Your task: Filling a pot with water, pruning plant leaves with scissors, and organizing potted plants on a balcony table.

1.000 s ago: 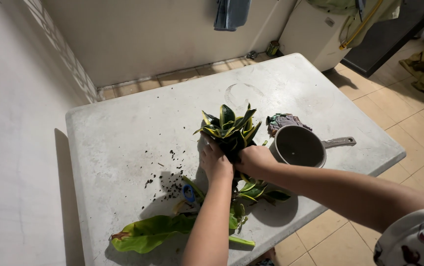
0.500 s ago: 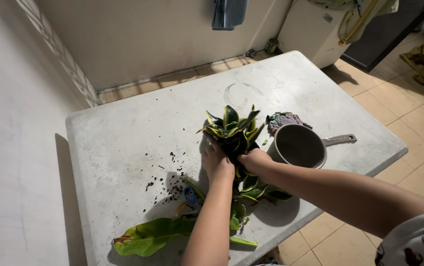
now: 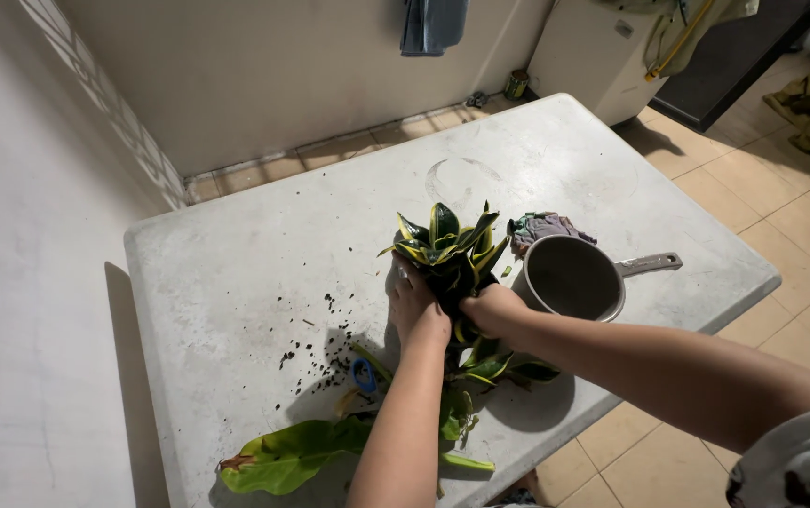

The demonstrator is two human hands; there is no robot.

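Clamping both hands, left hand and right hand grip the yellow-edged plant beside a grey scoop.

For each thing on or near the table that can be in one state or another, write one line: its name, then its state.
Striped-leaf plant: upright, held at its base by both hands.
Left hand: closed on the plant.
Right hand: closed on the plant.
Grey scoop: upright on the table, looks empty.
Large green leaf: lying flat.
Rag: crumpled behind the scoop.
Soil: scattered loose on the table.
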